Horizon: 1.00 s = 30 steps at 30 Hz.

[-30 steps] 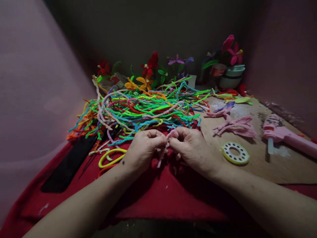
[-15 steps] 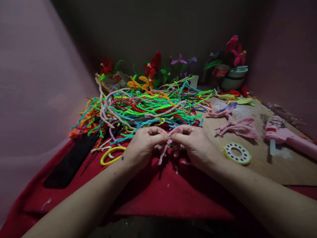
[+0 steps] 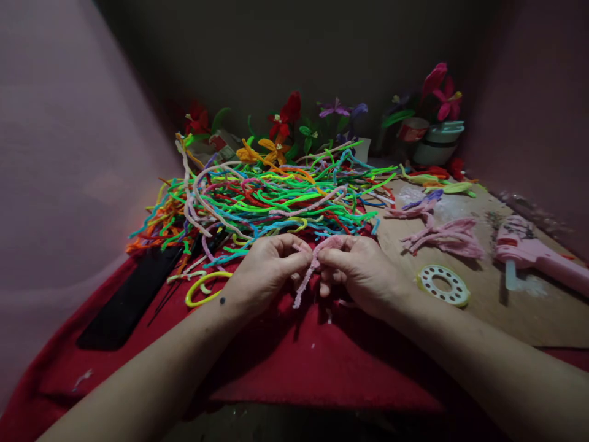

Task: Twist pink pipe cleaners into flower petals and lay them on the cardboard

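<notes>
A pink pipe cleaner is bent between my hands, one fuzzy end hanging down over the red cloth. My right hand pinches it between thumb and fingers, and a bent part shows above the thumb. My left hand is closed in a pinch at the other side, with a short pink tip showing above its thumb. Behind both hands spreads a heap of many-coloured pipe cleaners. Right of my right hand lie several shaped pink pipe cleaner pieces.
A pink glue gun and a white perforated disc lie on the brown board. Left are a black flat object and a yellow ring. Pipe cleaner flowers and a lidded container stand at the back.
My fingers have shifted slightly: the left fingertips are a little farther from the right, and more of the hanging pink pipe cleaner shows. The view has moved slightly.
</notes>
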Each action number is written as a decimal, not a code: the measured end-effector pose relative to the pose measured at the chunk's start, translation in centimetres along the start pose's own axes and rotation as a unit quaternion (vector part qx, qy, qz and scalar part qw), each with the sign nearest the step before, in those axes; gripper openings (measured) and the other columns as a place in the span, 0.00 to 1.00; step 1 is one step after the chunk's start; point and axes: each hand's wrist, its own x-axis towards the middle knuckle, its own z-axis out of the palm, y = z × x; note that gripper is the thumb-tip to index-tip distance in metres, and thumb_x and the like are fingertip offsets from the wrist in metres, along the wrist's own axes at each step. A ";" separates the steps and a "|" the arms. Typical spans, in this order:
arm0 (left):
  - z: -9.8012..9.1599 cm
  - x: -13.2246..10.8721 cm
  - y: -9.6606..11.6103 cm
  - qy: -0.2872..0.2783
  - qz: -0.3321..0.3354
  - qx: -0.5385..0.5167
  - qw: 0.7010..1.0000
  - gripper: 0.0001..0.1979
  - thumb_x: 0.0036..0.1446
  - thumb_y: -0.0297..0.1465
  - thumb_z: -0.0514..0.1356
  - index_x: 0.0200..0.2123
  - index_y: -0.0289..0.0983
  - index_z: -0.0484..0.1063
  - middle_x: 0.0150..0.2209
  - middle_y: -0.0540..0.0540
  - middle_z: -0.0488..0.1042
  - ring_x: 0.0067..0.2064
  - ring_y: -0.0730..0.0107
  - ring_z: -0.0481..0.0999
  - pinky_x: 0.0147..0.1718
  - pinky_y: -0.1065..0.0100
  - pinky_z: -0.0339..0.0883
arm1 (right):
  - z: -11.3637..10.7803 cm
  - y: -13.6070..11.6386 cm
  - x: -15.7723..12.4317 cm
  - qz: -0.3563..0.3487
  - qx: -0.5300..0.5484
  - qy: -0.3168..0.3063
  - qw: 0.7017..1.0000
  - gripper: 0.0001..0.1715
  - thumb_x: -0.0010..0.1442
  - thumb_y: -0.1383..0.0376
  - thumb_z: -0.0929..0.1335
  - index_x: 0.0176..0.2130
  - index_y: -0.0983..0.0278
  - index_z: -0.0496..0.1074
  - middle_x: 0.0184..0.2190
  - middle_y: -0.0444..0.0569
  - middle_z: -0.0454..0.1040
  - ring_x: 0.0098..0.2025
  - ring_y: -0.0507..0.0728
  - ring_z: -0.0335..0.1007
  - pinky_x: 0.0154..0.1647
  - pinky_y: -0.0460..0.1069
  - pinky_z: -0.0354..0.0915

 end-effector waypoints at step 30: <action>0.8 -0.8 -0.4 -0.049 0.082 0.020 0.995 0.02 0.53 0.28 0.56 0.30 0.35 0.65 0.24 0.51 0.71 0.22 0.77 0.68 0.21 0.75 0.62 | 0.1 -0.1 0.8 -0.022 0.130 -0.016 0.991 0.02 0.41 0.73 0.65 0.21 0.67 0.65 0.14 0.44 0.68 0.16 0.51 0.66 0.20 0.46 0.64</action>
